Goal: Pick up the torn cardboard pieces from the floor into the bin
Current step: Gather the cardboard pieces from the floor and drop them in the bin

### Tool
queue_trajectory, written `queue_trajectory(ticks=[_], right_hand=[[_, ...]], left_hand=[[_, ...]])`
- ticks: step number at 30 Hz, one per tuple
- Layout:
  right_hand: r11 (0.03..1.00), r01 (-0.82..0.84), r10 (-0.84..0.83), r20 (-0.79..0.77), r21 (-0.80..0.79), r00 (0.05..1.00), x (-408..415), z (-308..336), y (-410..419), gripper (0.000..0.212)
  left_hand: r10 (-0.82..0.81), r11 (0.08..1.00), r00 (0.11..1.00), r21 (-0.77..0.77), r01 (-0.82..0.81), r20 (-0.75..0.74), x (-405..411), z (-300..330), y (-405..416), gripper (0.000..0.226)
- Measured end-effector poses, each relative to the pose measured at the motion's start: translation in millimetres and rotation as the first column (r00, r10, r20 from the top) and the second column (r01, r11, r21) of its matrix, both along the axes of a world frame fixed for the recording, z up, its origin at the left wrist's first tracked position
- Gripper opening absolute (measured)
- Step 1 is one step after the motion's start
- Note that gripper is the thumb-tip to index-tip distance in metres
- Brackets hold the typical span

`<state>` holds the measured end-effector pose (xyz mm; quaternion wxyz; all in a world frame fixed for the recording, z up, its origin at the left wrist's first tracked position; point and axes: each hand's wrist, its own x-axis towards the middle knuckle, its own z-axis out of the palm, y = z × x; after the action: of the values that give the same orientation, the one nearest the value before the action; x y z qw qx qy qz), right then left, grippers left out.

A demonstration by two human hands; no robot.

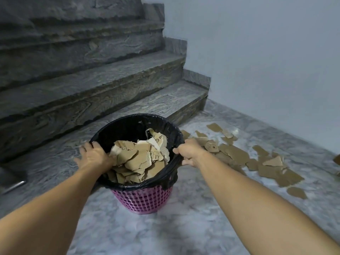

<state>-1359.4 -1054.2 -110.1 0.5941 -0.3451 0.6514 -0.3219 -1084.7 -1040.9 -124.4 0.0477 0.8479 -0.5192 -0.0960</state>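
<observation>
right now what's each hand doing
Left hand: closed on the rim of the bin, left side.
Right hand: closed on the bin's rim, right side.

Grey veined stone stairs (95,85) are seen rising at the upper left, with rough-edged treads. A plain pale wall (266,57) is set along their right side. The floor (184,227) is laid in lighter grey marble. A dark object (11,179), blurred, is glimpsed at the left edge

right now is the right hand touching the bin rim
Touching. The head view shows the right hand curled over the bin rim, its grip pinching the black liner.
</observation>
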Motion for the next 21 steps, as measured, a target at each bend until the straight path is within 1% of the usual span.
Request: queue_trajectory(ticks=[1, 2, 4, 5, 8, 10, 11, 13, 15, 16, 18, 21], right_hand=[[0.998, -0.056, 0.056, 0.014, 0.024, 0.998, -7, 1, 0, 0.014], [0.992, -0.115, 0.115, -0.005, 0.045, 0.993, -14, 4, 0, 0.021], [0.973, -0.221, 0.226, -0.090, 0.061, 0.970, -35, 7, -2, 0.041], [0.968, -0.246, 0.251, -0.134, 0.052, 0.959, -45, 9, -5, 0.044], [0.960, -0.277, 0.278, -0.174, 0.030, 0.945, -89, 13, -14, 0.047], [0.955, -0.293, 0.295, -0.175, 0.035, 0.939, -116, 14, -22, 0.046], [0.950, -0.309, 0.312, -0.176, 0.042, 0.934, -134, 14, -26, 0.045], [0.939, -0.337, 0.343, -0.180, 0.060, 0.922, -167, 16, -30, 0.038], [0.934, -0.351, 0.356, -0.188, 0.062, 0.915, -201, 15, -33, 0.027], [0.937, -0.344, 0.349, -0.196, 0.065, 0.916, -221, 13, -33, 0.030], [0.943, -0.323, 0.333, -0.215, 0.083, 0.918, -258, 9, -36, 0.043], [0.954, -0.283, 0.298, -0.246, 0.094, 0.922, -305, 4, -41, 0.048]], left_hand=[[-0.005, 1.000, 0.999, 0.004, 0.005, 0.032, -3, 1, 2, 0.084], [-0.016, 1.000, 0.998, 0.003, 0.015, 0.058, -8, 2, 3, 0.082], [-0.048, 0.998, 0.994, -0.028, 0.051, 0.102, -24, 4, 3, 0.075], [-0.072, 0.996, 0.991, -0.046, 0.078, 0.113, -33, 7, 1, 0.072], [-0.143, 0.987, 0.982, -0.054, 0.151, 0.122, -80, 20, -3, 0.069], [-0.175, 0.982, 0.983, -0.057, 0.178, 0.051, -111, 29, -6, 0.068], [-0.180, 0.982, 0.984, -0.066, 0.179, -0.010, -129, 33, -8, 0.067], [-0.202, 0.976, 0.975, -0.100, 0.193, -0.094, -165, 37, -12, 0.061], [-0.229, 0.966, 0.968, -0.150, 0.212, -0.105, -202, 41, -17, 0.056], [-0.235, 0.960, 0.967, -0.177, 0.216, -0.096, -221, 42, -20, 0.055], [-0.256, 0.949, 0.964, -0.210, 0.237, -0.069, -256, 42, -23, 0.057], [-0.318, 0.936, 0.946, -0.183, 0.301, -0.067, -293, 43, -26, 0.053]])
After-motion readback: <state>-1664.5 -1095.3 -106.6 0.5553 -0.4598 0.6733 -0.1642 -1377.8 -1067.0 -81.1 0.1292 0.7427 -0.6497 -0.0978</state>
